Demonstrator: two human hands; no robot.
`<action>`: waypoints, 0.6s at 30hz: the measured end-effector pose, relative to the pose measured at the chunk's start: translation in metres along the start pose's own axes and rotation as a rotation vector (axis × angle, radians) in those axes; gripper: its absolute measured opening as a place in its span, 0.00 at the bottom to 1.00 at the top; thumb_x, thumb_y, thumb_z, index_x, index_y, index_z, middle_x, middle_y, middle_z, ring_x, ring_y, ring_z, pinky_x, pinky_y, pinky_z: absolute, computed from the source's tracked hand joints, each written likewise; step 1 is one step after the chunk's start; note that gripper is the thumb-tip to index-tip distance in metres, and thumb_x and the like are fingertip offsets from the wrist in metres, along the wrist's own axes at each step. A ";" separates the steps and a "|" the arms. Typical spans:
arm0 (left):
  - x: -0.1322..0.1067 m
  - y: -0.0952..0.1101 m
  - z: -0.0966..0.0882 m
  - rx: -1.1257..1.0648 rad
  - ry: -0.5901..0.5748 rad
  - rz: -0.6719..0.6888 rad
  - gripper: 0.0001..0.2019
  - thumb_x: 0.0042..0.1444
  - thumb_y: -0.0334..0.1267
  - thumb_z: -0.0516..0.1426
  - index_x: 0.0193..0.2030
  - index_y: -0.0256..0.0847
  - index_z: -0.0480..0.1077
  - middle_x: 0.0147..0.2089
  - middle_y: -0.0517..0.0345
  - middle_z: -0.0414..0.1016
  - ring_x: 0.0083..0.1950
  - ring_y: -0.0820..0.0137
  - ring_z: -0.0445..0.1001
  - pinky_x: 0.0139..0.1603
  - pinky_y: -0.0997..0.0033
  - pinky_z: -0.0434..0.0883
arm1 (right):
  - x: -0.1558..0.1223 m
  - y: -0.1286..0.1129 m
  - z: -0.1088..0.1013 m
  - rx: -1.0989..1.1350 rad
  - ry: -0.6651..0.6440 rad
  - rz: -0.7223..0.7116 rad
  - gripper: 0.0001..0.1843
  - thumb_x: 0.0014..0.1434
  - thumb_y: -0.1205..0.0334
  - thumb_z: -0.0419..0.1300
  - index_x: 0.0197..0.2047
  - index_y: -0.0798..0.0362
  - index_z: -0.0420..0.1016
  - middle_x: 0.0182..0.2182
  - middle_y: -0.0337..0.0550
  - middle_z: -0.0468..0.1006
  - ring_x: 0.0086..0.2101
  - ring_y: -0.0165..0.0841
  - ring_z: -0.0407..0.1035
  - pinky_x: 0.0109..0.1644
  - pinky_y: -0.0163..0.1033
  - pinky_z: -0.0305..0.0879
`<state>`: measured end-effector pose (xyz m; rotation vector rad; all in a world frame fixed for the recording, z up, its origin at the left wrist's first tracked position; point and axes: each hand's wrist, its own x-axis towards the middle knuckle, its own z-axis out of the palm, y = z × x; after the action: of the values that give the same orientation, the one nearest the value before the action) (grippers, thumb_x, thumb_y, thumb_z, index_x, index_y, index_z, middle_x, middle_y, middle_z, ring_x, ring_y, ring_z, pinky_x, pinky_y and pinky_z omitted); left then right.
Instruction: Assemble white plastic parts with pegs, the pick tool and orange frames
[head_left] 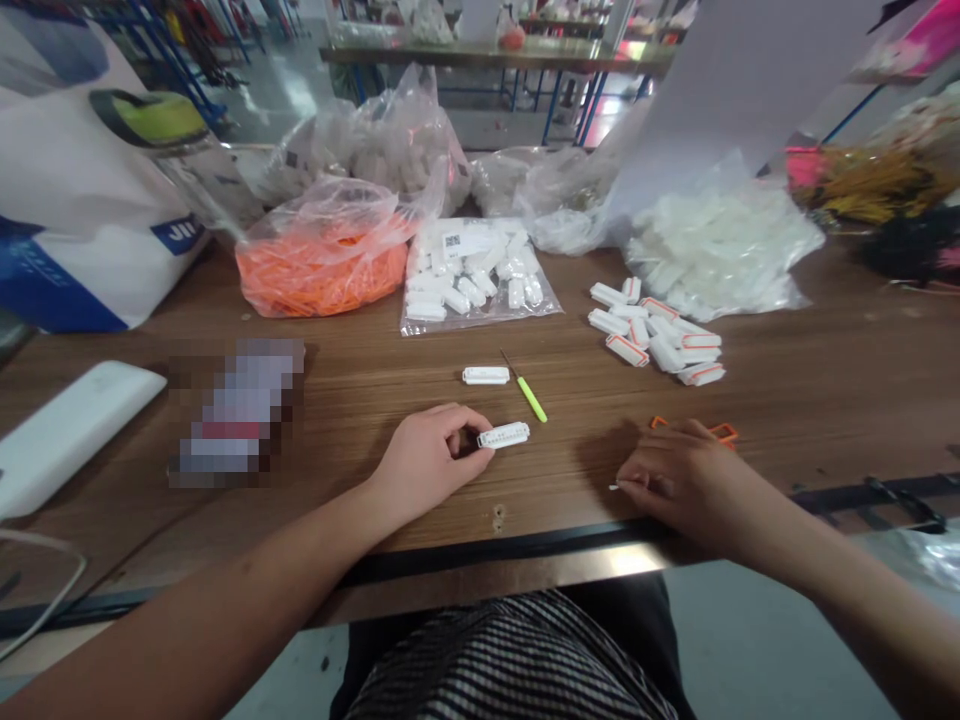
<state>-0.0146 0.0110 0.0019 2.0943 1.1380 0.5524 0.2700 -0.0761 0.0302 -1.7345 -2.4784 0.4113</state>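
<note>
My left hand (431,450) pinches one end of a white plastic connector housing (504,435), held just over the table. Behind it lie a second white housing (486,375) and a small pick with a yellow-green handle (532,399). Off to the right, my right hand (675,475) is closed, with a tiny white piece (614,487) showing at its fingertips. Orange rectangular frames (724,433) lie on the table, partly covered by that hand.
A pile of white housings with orange edging (664,335) sits at right. Behind stand a bag of white housings (472,265), a bag of orange parts (322,260) and a bag of whitish parts (712,240). At left are a white device (82,425) and a blurred-out object (240,415).
</note>
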 end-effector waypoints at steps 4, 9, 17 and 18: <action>0.000 0.000 0.000 -0.001 0.001 0.007 0.06 0.51 0.34 0.62 0.37 0.43 0.76 0.23 0.66 0.65 0.24 0.76 0.63 0.28 0.75 0.60 | -0.001 -0.002 0.005 0.143 -0.024 0.212 0.13 0.57 0.61 0.58 0.22 0.50 0.73 0.18 0.36 0.74 0.22 0.32 0.68 0.32 0.41 0.60; 0.000 0.002 -0.001 -0.002 0.014 0.010 0.06 0.50 0.34 0.61 0.37 0.42 0.76 0.23 0.66 0.64 0.24 0.76 0.63 0.28 0.75 0.60 | -0.008 0.009 0.002 0.264 -0.017 0.226 0.13 0.60 0.56 0.57 0.29 0.49 0.79 0.25 0.38 0.80 0.26 0.33 0.71 0.31 0.39 0.63; 0.000 0.000 0.000 0.002 0.008 0.007 0.06 0.51 0.35 0.61 0.37 0.43 0.76 0.23 0.66 0.65 0.24 0.75 0.63 0.28 0.74 0.60 | -0.013 0.014 0.009 0.207 0.070 0.087 0.12 0.62 0.55 0.57 0.32 0.46 0.80 0.30 0.41 0.82 0.31 0.36 0.74 0.38 0.44 0.66; 0.000 0.000 0.000 0.002 0.007 0.006 0.06 0.51 0.35 0.61 0.37 0.43 0.76 0.23 0.66 0.65 0.24 0.76 0.63 0.28 0.74 0.60 | -0.014 0.013 0.010 0.185 0.083 0.086 0.12 0.62 0.55 0.57 0.32 0.46 0.80 0.30 0.41 0.82 0.32 0.37 0.74 0.38 0.44 0.66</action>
<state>-0.0143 0.0111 0.0021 2.1000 1.1367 0.5620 0.2841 -0.0870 0.0183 -1.7508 -2.2373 0.5450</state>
